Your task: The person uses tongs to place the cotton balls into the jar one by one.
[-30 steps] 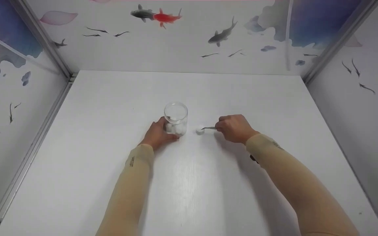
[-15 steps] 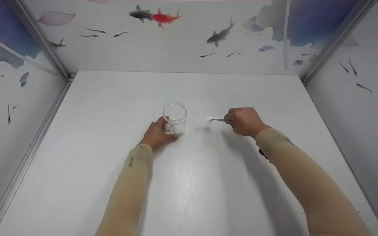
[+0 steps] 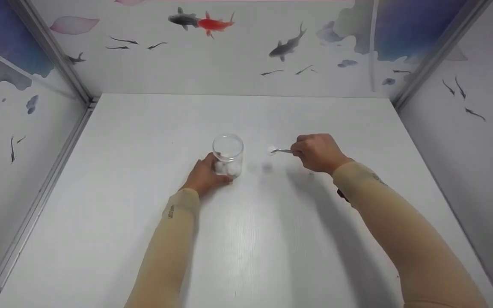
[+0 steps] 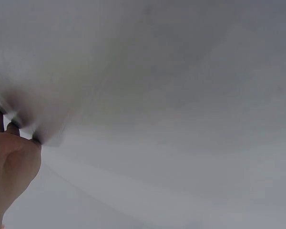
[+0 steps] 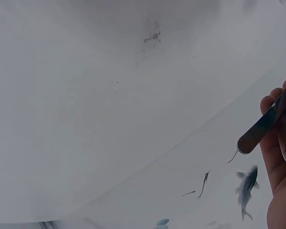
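A clear round jar stands upright on the white table, with several white cotton balls at its bottom. My left hand grips the jar's lower left side; in the left wrist view, that hand shows only at the left edge. To the right of the jar, my right hand pinches metal tweezers. At their tips, raised above the table, is one white cotton ball, with its shadow below. The right wrist view catches the rounded back end of the tweezers protruding from the fingers.
The white tabletop spreads around both hands. Behind it rises a back panel painted with fish, and side panels stand left and right. Small dark specks lie on the table near the right forearm's shadow.
The cotton ball has been lifted off the table in the tweezers. My right hand has gone up and away, slightly to the right overall. The left hand and jar stay in place.
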Action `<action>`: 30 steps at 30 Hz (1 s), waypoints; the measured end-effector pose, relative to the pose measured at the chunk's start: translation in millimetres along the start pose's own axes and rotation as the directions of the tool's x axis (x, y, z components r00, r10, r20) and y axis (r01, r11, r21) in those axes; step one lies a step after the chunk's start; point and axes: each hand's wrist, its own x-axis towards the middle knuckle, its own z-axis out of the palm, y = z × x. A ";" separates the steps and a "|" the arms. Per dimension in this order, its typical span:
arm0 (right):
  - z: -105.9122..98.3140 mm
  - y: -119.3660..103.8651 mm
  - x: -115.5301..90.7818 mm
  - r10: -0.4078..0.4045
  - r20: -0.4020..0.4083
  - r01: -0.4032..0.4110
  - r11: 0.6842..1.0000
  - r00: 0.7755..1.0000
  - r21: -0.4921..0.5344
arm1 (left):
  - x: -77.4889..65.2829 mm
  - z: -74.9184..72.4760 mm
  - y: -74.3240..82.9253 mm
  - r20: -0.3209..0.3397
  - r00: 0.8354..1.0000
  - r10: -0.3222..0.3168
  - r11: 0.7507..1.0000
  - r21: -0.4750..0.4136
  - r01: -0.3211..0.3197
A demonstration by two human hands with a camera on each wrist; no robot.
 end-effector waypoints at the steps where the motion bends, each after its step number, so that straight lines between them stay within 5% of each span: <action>1: -0.8 -0.3 1.3 0.000 -0.001 0.000 1.000 1.000 -0.001 | -0.1 -0.1 0.2 -0.001 1.000 0.002 1.000 -0.001 -0.002; 19: -23.8 -23.2 44.8 -0.069 -0.057 0.068 0.997 0.996 -0.028 | -0.4 -0.8 0.6 -0.004 1.000 -0.008 1.000 0.006 0.008; 30: -24.4 -49.8 72.3 -0.132 -0.006 0.131 0.988 0.991 -0.076 | 1.8 0.9 1.4 -0.007 1.000 0.003 1.000 0.019 -0.002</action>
